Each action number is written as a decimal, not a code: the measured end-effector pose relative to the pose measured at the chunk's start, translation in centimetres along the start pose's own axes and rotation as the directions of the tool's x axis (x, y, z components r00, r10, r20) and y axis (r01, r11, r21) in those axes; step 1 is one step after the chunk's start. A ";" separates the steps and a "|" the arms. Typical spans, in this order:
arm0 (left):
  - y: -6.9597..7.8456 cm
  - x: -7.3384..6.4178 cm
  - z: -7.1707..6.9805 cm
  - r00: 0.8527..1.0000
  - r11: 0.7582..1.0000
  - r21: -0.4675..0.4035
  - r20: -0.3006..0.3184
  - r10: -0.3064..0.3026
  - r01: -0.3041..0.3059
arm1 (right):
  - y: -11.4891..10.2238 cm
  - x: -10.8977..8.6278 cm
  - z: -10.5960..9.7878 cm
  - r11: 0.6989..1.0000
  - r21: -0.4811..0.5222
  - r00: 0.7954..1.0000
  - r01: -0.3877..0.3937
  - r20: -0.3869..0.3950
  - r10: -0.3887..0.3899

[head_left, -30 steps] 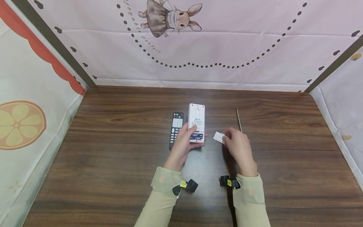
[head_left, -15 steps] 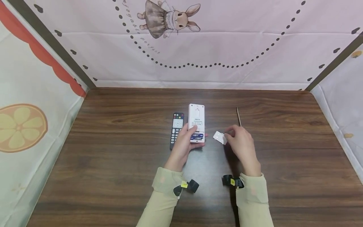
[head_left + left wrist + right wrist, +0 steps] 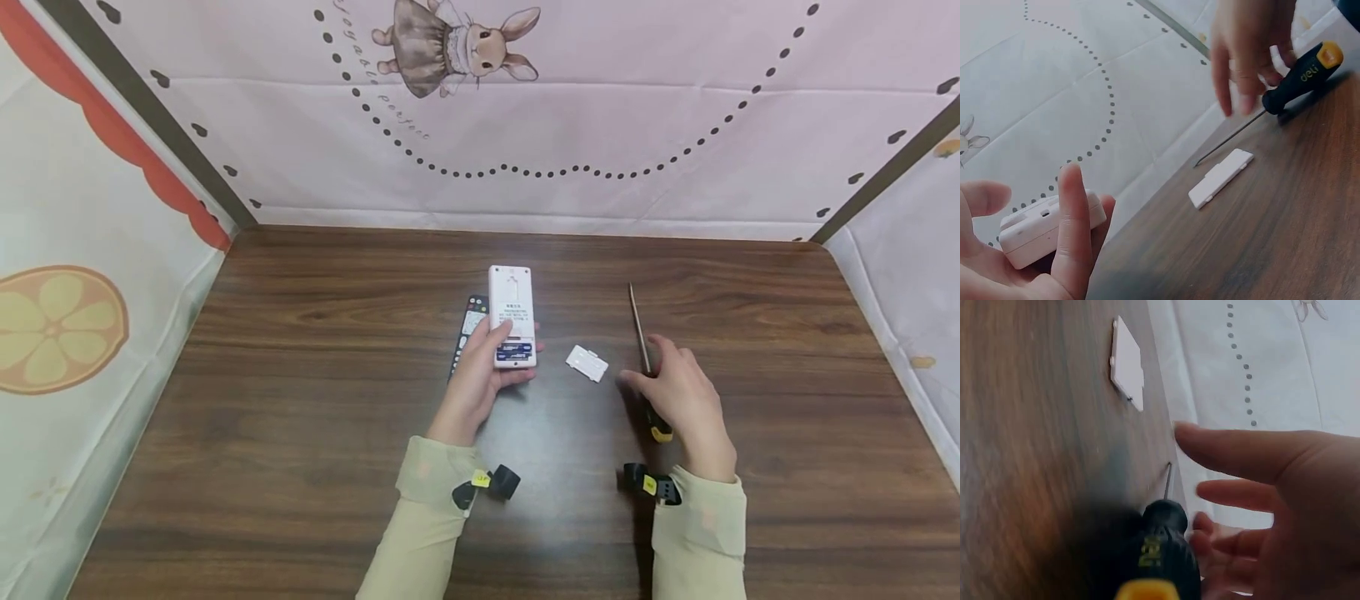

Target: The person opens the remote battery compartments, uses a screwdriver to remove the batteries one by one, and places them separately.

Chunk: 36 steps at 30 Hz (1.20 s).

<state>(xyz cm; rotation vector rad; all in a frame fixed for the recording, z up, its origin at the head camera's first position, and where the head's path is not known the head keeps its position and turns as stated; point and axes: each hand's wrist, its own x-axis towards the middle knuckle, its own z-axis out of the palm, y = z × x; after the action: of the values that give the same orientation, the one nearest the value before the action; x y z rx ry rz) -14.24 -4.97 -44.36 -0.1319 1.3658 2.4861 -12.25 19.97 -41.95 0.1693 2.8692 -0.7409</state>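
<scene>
In the head view my left hand (image 3: pixel 472 383) grips a white remote control (image 3: pixel 512 296), back side up, thumb across it. Its battery compartment is uncovered, and blue batteries (image 3: pixel 514 352) show inside. The white battery cover (image 3: pixel 587 363) lies on the table between my hands. My right hand (image 3: pixel 684 396), fingers spread and bent, hovers over a screwdriver (image 3: pixel 1304 78) with a black and yellow handle, which lies on the table with its shaft pointing away from me. In the right wrist view the thumb and fingers are apart, beside the screwdriver's handle (image 3: pixel 1166 556).
A dark remote control (image 3: pixel 474 310) lies on the wooden table (image 3: pixel 337 400), partly hidden behind my left hand and the white remote. Printed cloth (image 3: pixel 600 125) hangs at the table's back and sides.
My right hand has let go of the battery cover, leaving it on the table, and moved right to the screwdriver. The left hand with the white remote has shifted slightly left.
</scene>
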 end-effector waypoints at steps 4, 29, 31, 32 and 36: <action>0.1 0.2 -0.2 1.000 0.999 -0.028 -0.004 0.021 -0.021 | 0.5 0.1 0.2 1.000 -0.023 0.998 -0.002 0.070 0.004; 0.6 0.2 -0.7 0.998 0.995 -0.072 -0.016 0.068 -0.069 | -0.4 0.1 -0.2 0.992 0.063 0.991 0.105 -0.089 -0.099; 0.5 0.2 -0.8 0.996 0.994 -0.076 -0.035 0.076 -0.078 | -0.9 -0.1 -0.2 0.987 0.067 0.986 0.145 -0.092 -0.138; 0.5 0.1 -0.8 0.996 0.994 -0.078 -0.044 0.078 -0.082 | -1.2 -0.2 -0.3 0.984 0.067 0.983 0.164 -0.094 -0.158; 0.9 0.1 -1.1 0.993 0.993 -0.067 -0.066 0.096 -0.100 | -2.5 -0.6 -0.9 0.969 0.046 0.967 0.242 -0.088 -0.238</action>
<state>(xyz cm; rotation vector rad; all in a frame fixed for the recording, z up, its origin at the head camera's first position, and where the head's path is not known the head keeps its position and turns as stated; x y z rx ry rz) -14.63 -6.30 -44.25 -0.1638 1.3399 2.6334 -12.15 18.17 -39.89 -0.1482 2.9824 -0.8771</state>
